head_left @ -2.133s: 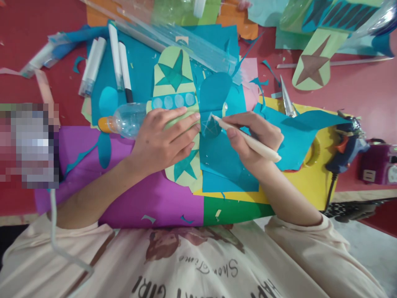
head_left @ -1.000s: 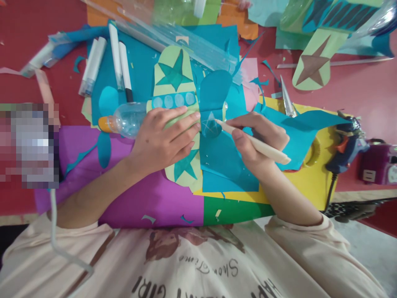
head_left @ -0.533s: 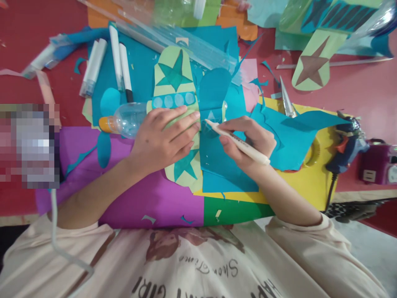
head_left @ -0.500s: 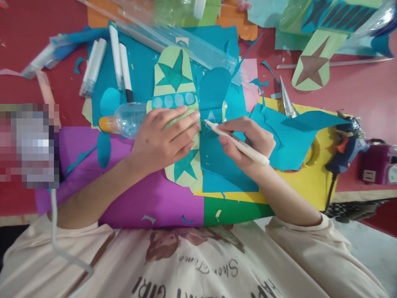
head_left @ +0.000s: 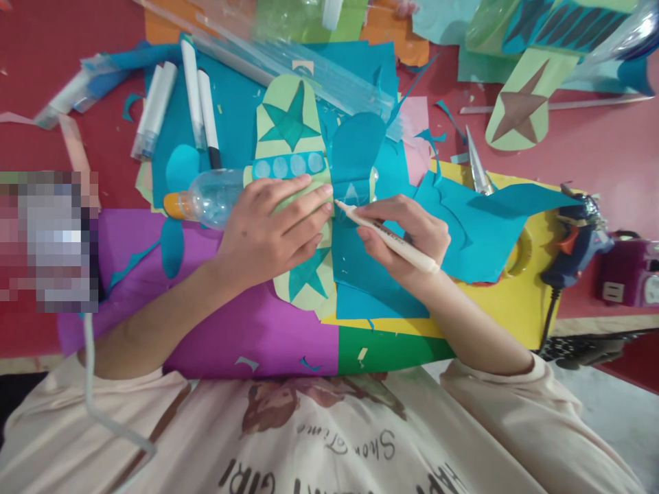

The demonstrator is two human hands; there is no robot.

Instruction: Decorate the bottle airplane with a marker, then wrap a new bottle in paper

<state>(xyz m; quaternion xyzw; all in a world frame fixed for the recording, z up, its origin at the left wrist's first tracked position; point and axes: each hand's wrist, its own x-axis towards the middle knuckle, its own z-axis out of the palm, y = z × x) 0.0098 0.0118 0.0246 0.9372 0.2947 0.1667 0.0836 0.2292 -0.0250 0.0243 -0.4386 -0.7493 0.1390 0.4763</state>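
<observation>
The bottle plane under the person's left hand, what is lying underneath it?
Under the bottle plane lie teal paper sheets and a purple sheet. The left hand covers the body's middle, so what lies directly below there is hidden.

Plane (head_left: 288, 171): clear plastic bottle with orange cap, lying sideways, wearing pale green star wings and teal tail paper.
Pen (head_left: 386, 237): cream, slanting, tip touching the tail.
</observation>
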